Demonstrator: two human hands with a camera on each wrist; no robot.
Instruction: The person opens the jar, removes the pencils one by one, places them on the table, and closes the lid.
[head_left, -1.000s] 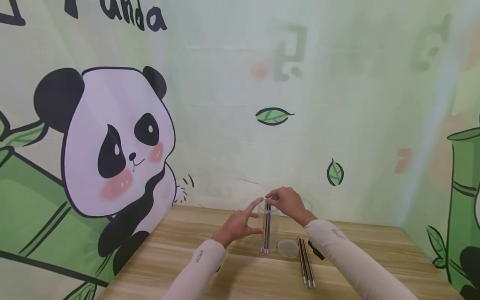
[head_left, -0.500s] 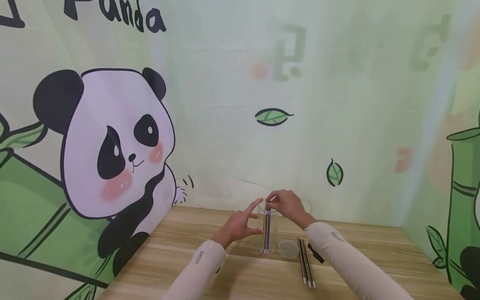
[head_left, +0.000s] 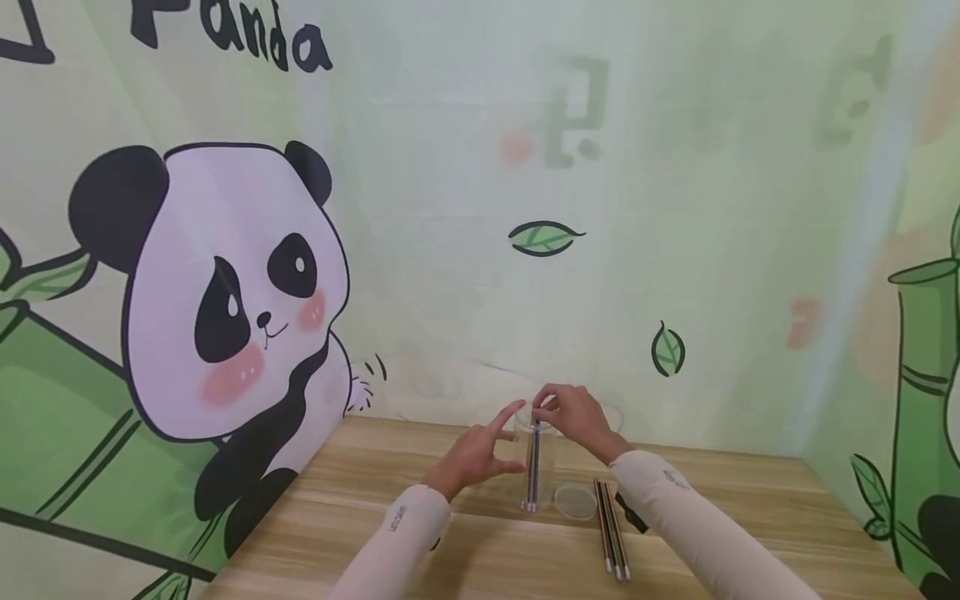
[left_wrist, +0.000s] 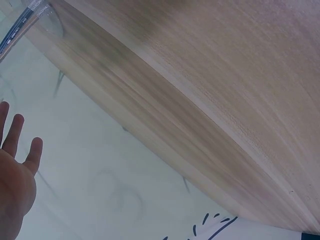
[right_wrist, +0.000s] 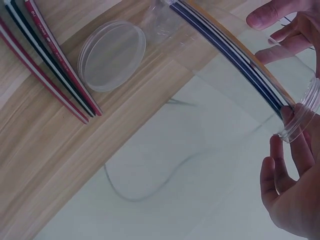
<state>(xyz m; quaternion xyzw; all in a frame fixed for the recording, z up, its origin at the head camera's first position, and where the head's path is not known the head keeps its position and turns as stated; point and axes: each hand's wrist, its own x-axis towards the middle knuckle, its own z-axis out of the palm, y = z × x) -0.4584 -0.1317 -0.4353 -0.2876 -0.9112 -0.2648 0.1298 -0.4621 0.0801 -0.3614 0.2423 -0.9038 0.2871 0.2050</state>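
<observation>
A tall clear plastic jar [head_left: 548, 467] stands upright on the table with several striped pencils [head_left: 532, 471] in it, white eraser ends down. At its left side, my left hand [head_left: 472, 454] holds the jar between spread thumb and fingers; the left wrist view shows part of this hand [left_wrist: 17, 175] with extended fingers. My right hand [head_left: 576, 412] is at the jar's mouth. In the right wrist view, fingertips of the right hand [right_wrist: 295, 185] reach inside the threaded rim and pinch the tops of the blue and white pencils [right_wrist: 230, 55]. How many are pinched is hard to tell.
A round clear lid [head_left: 575, 502] lies just right of the jar. Several dark and red striped pencils [head_left: 613, 533] lie beside it, near the right forearm. Behind the wooden table [head_left: 375, 517] hangs a panda-printed cloth [head_left: 450, 292].
The right hand has sunk slightly at the jar's mouth, and the pencil tops sit a little lower. The left hand, lid and loose pencils stay put; the head view tilts a little.
</observation>
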